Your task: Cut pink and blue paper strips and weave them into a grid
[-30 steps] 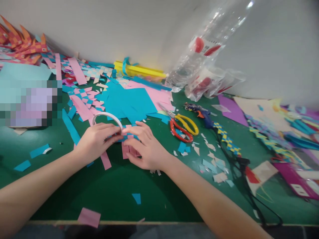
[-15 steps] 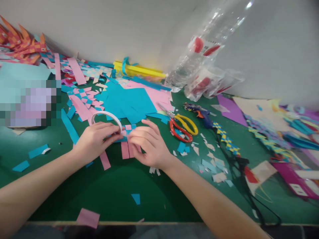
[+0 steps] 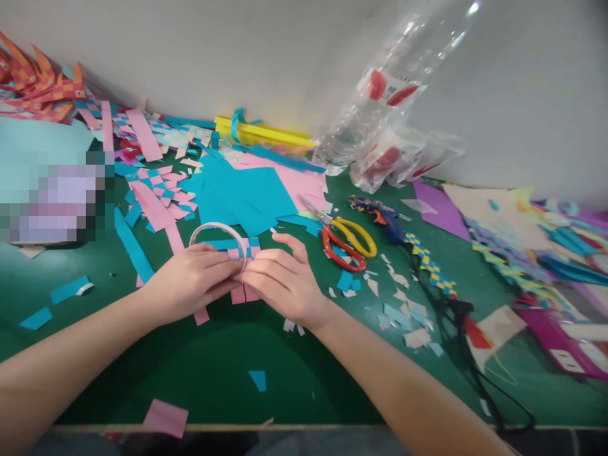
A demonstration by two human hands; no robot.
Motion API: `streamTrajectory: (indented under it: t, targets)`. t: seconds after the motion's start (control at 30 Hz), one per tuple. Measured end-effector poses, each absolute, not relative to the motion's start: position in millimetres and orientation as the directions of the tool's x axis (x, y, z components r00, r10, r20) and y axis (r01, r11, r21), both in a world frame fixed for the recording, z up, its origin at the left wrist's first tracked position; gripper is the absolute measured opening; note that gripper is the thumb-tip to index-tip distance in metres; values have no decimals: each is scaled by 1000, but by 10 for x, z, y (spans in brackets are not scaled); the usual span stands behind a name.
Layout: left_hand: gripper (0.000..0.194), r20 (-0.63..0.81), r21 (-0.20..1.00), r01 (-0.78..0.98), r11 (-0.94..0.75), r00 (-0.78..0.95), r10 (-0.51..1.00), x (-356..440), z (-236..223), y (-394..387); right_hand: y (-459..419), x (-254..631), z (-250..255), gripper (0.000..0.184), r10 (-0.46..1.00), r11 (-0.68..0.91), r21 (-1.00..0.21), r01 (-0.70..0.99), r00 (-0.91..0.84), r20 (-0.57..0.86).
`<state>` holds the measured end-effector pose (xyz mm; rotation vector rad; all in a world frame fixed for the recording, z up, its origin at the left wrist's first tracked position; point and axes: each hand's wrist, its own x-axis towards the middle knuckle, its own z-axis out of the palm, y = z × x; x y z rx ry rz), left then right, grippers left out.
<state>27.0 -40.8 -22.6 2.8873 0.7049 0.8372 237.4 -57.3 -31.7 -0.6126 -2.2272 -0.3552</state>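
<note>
My left hand point(image 3: 192, 282) is closed on a narrow roll of white tape point(image 3: 243, 247), which stands on edge with its ring rising above the fingers. Against the roll's right side, my right hand point(image 3: 291, 288) pinches with thumb and forefinger; what is between its fingertips is hidden. Under both hands lies a small piece of woven pink and blue paper strips point(image 3: 236, 295), partly covered. Just right of my right hand are scissors point(image 3: 349, 244) with one red and one yellow handle, lying open on the green table point(image 3: 204, 386).
Blue paper sheets point(image 3: 256, 196) and pink strips point(image 3: 147, 136) lie behind the hands. A plastic bottle point(image 3: 380, 95) leans at the wall beside wrapped cups point(image 3: 389, 158). To the right are a blue glue gun point(image 3: 392, 228) with a black cord and paper scraps point(image 3: 418, 339).
My left hand has moved right with the tape roll, up to my right hand. The right hand's fingers have drawn together into a pinch beside the roll.
</note>
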Motion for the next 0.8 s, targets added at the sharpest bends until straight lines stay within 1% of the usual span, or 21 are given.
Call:
streamTrajectory:
  t: [0.1, 0.27, 0.4, 0.6, 0.8]
  targets:
    - [23, 492, 157, 426, -891, 748, 445, 259, -242, -413, -587, 2361, -306, 14, 326, 832, 62, 551, -576, 750]
    - [25, 520, 113, 482, -869, 716, 465, 238, -264, -427, -584, 2366, -319, 14, 370, 830, -2, 558, -548, 750]
    - [26, 561, 105, 526, -844, 670, 487, 229, -267, -436, -573, 2349, -329, 10, 376, 827, -30, 561, -514, 771]
    - [23, 603, 76, 510, -857, 661, 447, 233, -259, -437, -556, 2307, -335, 12, 403, 816, -64, 575, -484, 777]
    - [19, 613, 75, 450, -890, 683, 397, 251, -228, -447, -557, 2332, -348, 6, 412, 822, -78, 564, -495, 765]
